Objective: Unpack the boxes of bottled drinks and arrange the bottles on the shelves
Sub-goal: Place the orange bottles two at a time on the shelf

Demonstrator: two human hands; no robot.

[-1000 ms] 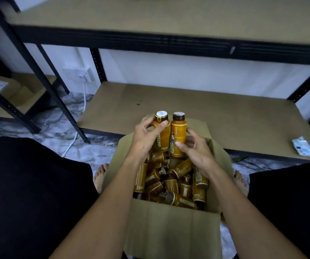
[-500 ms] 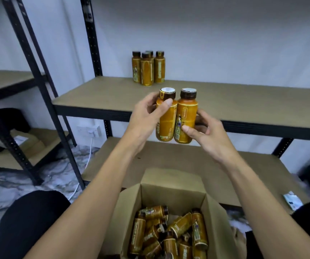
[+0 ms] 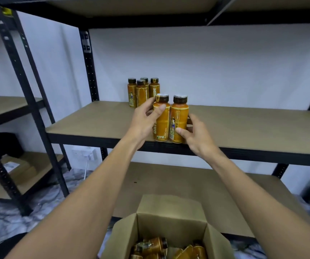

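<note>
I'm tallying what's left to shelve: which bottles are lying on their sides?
The boxed bottles, tumbled sideways inside the cardboard box. The four bottles at the shelf's back and the pair held between left hand and right hand are upright.

Two amber bottles (image 3: pixel 179 118), dark-capped, upright side by side at the shelf (image 3: pixel 243 128) front edge, four bottles (image 3: pixel 143 92) behind.

Front edge: the 2 held bottles (image 3: pixel 170 120) fill the gap between my left hand (image 3: pixel 143 124) and right hand (image 3: pixel 197 140).
Back left: 4 bottles (image 3: pixel 143 92) bunch beside the post (image 3: pixel 89 68), blocking that corner.
Right: the middle shelf (image 3: pixel 253 128) lies open.
Overhead: the upper shelf (image 3: pixel 150 23) sits well above the caps.
Below: the box (image 3: pixel 169 221) stands under my forearms.
</note>
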